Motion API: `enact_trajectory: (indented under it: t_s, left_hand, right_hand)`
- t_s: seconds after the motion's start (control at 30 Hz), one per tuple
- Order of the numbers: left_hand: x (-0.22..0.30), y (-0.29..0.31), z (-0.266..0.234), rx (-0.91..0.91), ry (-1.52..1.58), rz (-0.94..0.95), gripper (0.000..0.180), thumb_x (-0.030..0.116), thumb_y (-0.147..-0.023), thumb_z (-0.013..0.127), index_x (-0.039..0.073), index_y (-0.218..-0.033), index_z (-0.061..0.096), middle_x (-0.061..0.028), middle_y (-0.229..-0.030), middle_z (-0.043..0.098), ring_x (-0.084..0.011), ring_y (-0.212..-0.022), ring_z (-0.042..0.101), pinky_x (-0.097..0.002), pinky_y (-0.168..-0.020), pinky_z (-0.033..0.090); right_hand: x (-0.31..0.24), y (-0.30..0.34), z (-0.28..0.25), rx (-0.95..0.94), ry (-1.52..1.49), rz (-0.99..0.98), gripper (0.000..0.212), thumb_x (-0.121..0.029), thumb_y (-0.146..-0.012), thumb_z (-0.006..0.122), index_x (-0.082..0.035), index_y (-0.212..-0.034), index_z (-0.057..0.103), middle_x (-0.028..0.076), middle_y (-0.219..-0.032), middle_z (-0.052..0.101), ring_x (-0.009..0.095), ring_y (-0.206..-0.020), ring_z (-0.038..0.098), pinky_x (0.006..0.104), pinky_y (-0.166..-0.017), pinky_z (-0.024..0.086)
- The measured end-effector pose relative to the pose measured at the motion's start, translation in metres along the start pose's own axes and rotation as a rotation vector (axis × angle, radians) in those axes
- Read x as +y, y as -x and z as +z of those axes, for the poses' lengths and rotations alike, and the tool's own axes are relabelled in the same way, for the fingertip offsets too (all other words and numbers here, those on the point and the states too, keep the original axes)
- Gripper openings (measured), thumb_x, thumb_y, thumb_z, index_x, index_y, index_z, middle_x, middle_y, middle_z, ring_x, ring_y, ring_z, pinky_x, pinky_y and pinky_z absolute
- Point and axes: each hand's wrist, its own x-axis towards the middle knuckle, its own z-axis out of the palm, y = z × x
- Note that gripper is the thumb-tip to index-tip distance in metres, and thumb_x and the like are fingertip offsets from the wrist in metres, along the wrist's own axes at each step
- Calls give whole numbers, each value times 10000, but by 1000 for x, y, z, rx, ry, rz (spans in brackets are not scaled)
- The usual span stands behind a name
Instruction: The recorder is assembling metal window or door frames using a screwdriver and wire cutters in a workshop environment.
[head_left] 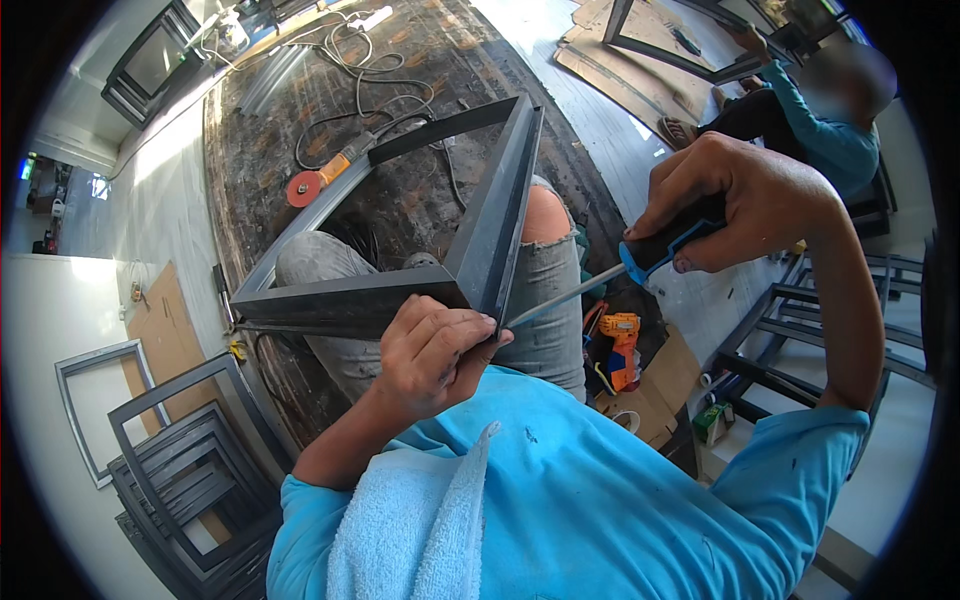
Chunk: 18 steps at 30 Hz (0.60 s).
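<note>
A dark grey metal window frame [493, 215] rests tilted across my knees. My left hand [430, 350] is closed round its near corner, fingers on the outer face and thumb by the edge. My right hand [740, 205] grips the black and blue handle of a screwdriver [575, 297], with the palm wrapped over the handle's end. The screwdriver's long shaft points down and left to the frame's corner, right beside my left fingertips. Its tip is hidden at the edge, so I cannot tell what it touches.
An angle grinder [343, 168] with a red disc and its cable lie beyond the frame. An orange power drill [622, 350] is by my right knee. Stacked frames [190, 470] stand at left, more [820, 320] at right. A co-worker [835, 125] sits at far right with another frame.
</note>
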Motion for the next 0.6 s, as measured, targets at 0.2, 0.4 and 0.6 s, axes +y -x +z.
enact_trajectory:
  t_s: [0.2,0.4,0.6]
  left_hand:
    - [1,-1,-2,-12,-6,-17,293,54,-745,859,51,-965,665,-45,-862,705,-167,-721,631,-302,-625,468]
    - [0,0,-2,-8,-6,-18,293,61,-748,860,49,-968,667,-49,-859,704,-167,-721,634,-302,-625,470]
    - [2,-1,-3,-10,-9,-27,299,58,-745,862,51,-972,668,-45,-849,704,-169,-724,638,-303,-625,475]
  right_hand:
    - [1,-2,1,-13,43,-25,410,-82,-706,763,12,-1105,749,171,-1055,750,220,-941,745,339,-914,584]
    - [1,-3,1,-21,59,-19,418,-93,-704,765,12,-1108,749,173,-1055,750,225,-935,748,332,-906,586]
    - [-1,-4,0,-34,38,28,420,-82,-697,765,23,-1103,747,174,-1050,750,228,-940,746,337,-912,584]
